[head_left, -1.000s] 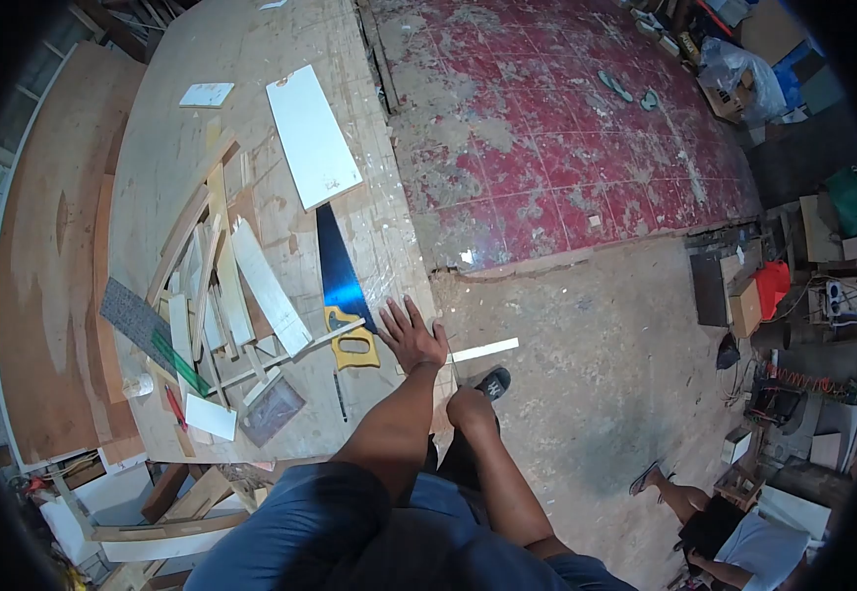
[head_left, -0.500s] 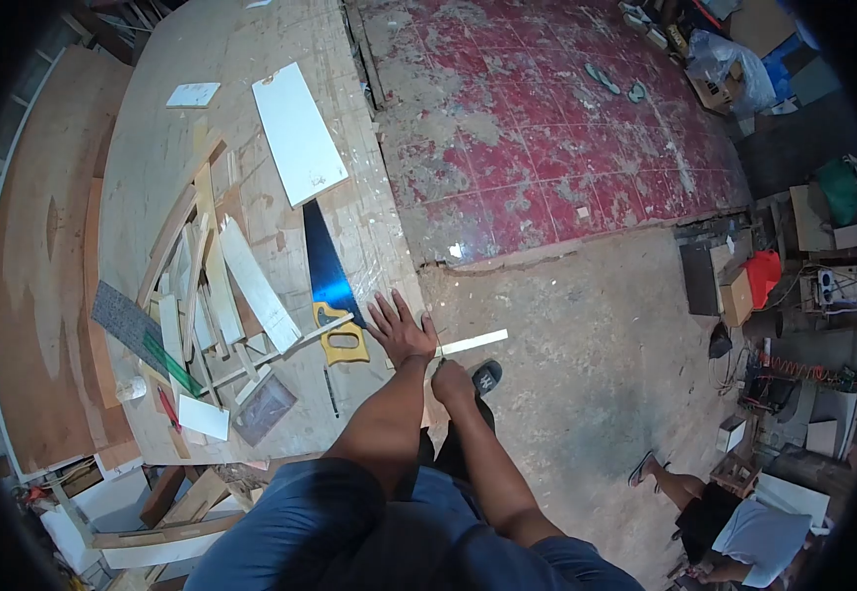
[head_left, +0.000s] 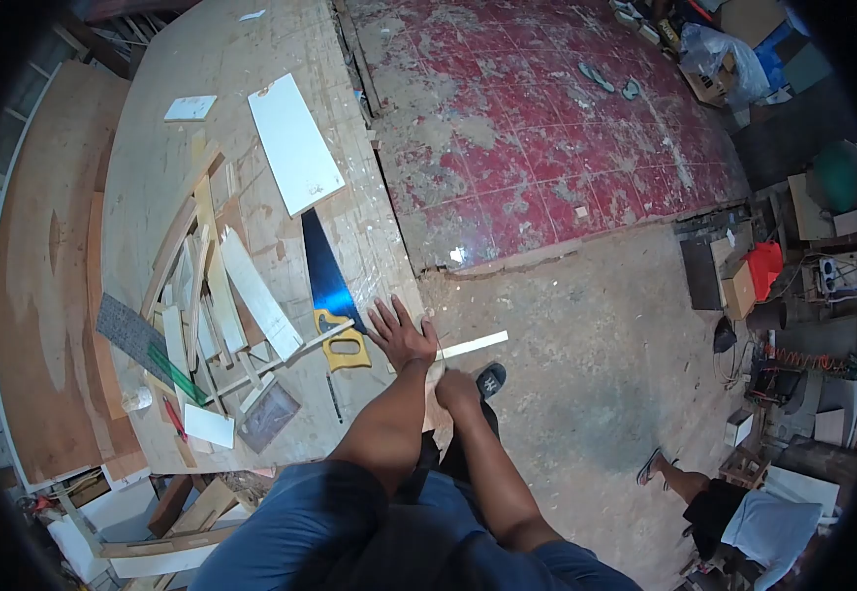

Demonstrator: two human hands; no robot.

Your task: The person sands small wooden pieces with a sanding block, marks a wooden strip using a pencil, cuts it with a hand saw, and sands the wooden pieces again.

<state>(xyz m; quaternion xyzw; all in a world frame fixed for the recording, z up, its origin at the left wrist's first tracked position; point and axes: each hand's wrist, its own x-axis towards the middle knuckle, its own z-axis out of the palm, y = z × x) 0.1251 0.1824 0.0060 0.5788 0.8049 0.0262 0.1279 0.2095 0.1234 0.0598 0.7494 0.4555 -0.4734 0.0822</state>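
Observation:
My left hand (head_left: 404, 337) lies flat with its fingers spread at the right edge of the wooden worktable (head_left: 369, 433). A narrow white wooden strip (head_left: 476, 345) juts out from beneath it, past the table edge. My right hand (head_left: 457, 391) is closed in a fist just below the strip, beside the table edge; what it grips is hidden. Left of my left hand lies a handsaw (head_left: 328, 276) with a yellow handle and dark blue blade. A thin stick (head_left: 322, 338) crosses its handle. A dark, slim pencil-like thing (head_left: 335, 398) rests nearby.
Wood offcuts (head_left: 217, 286) are piled at the table's left, with a white board (head_left: 295, 143) farther up. A sandalled foot of mine (head_left: 490, 379) stands on the concrete floor. Another person (head_left: 758, 527) is at the lower right. Red tiled flooring (head_left: 546, 128) lies beyond.
My right hand has shifted slightly down and to the right, away from the strip. My left hand stays in place on it. The other person's body has moved a little.

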